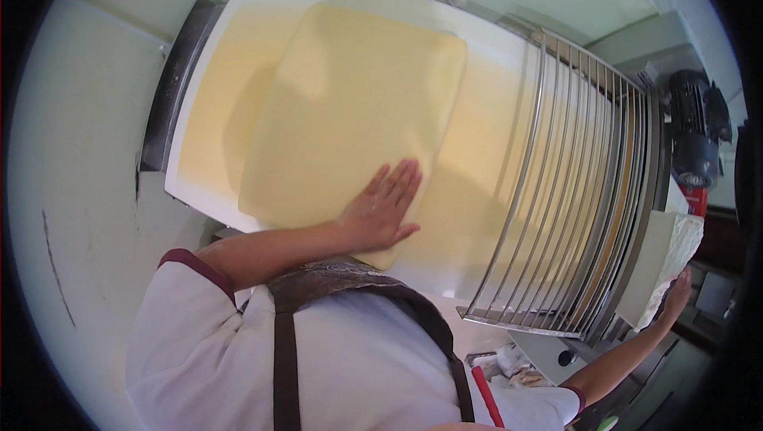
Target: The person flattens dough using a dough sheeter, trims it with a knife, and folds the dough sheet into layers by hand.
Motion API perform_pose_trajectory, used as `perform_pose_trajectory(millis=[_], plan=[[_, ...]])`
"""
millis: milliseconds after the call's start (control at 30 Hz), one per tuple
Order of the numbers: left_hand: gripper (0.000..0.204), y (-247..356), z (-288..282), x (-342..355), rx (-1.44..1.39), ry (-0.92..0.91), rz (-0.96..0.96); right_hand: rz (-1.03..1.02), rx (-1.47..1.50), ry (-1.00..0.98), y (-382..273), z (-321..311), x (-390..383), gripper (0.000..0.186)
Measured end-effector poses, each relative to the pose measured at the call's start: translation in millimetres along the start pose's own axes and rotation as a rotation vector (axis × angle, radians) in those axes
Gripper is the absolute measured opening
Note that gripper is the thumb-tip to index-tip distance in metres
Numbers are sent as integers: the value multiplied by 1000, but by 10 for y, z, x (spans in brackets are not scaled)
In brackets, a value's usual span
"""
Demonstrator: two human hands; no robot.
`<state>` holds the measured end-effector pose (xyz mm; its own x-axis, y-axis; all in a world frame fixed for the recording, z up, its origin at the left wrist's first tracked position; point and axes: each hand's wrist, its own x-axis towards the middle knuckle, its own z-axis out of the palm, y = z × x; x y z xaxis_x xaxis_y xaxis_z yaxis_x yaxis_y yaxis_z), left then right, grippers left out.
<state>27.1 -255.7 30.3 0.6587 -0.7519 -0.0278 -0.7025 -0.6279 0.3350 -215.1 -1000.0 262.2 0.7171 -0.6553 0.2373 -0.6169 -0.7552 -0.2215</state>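
Note:
A wide, pale yellow dough sheet with rounded corners lies on the white belt of a dough sheeter. My left hand rests flat on its near right part, palm down, fingers stretched out, holding nothing. One corner of the sheet reaches the belt's near edge, close to my apron. At the far right, past the machine's wire guard, my right hand is at the edge of a pale slab with a rough, whitish side. Its fingers are small and partly hidden, so I cannot tell whether they grip the slab.
The metal wire guard stands over the belt's right part. A dark motor-like unit and a red box are beyond it. A dark metal ledge borders the belt's left end. A pale wall runs behind the machine.

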Motion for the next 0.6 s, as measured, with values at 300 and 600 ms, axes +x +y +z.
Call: perform_pose_trajectory(millis=[300,600], plan=[[70,-809,-133,-225,-143,54,56,319,629,-36,21,348,-9,33],[65,-2295,-652,-328,89,139,-308,158,1524,872,-314,-401,-1952,24]])
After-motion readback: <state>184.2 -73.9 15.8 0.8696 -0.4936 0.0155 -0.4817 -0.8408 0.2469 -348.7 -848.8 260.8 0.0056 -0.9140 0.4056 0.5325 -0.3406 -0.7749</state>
